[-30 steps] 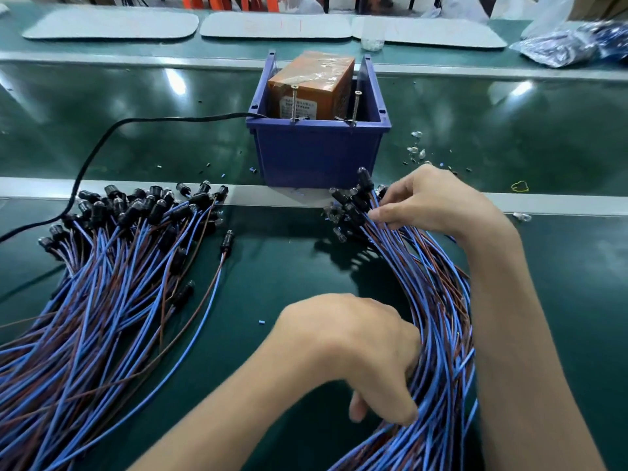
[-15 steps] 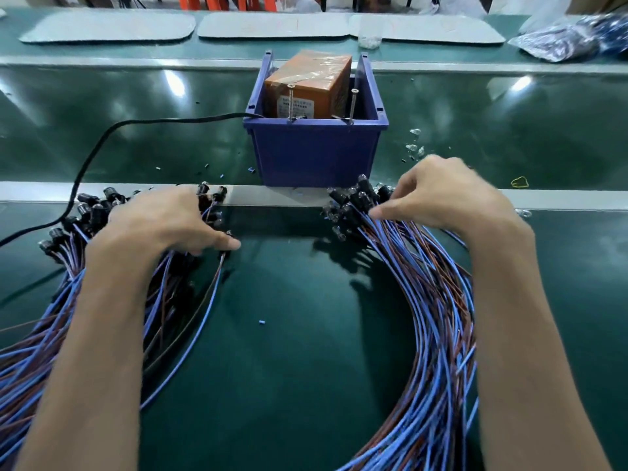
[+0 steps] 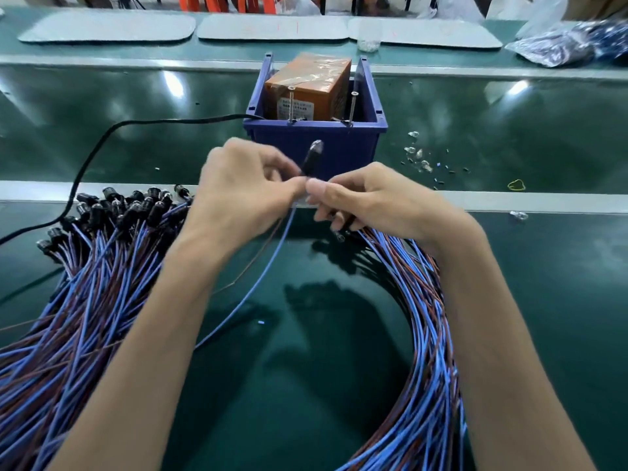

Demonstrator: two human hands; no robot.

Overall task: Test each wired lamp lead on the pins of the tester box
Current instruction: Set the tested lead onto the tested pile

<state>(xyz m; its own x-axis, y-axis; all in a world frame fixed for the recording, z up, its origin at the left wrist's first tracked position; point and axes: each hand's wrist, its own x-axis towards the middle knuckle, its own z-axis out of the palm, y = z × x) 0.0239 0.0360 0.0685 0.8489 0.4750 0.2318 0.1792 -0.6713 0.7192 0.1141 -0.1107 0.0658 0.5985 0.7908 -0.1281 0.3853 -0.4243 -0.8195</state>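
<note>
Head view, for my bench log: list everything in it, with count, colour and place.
bin: one, blue, centre
box: one, orange, inside the bin
pins: two, metal, upright at the bin's front rim
cable: one, black, runs left from the bin
left pile of leads: many, blue and brown wires, black lamps, near left
right pile of leads: many, same colours, near right
held lead: one, black lamp, before the bin
rubber band: one, yellow, right of the bin
scraps: several, mixed, right of the bin
mats: three, grey, far edge
bags: count unclear, clear plastic, far right
hands: two; left hand and right hand both pinch the held lead
</note>
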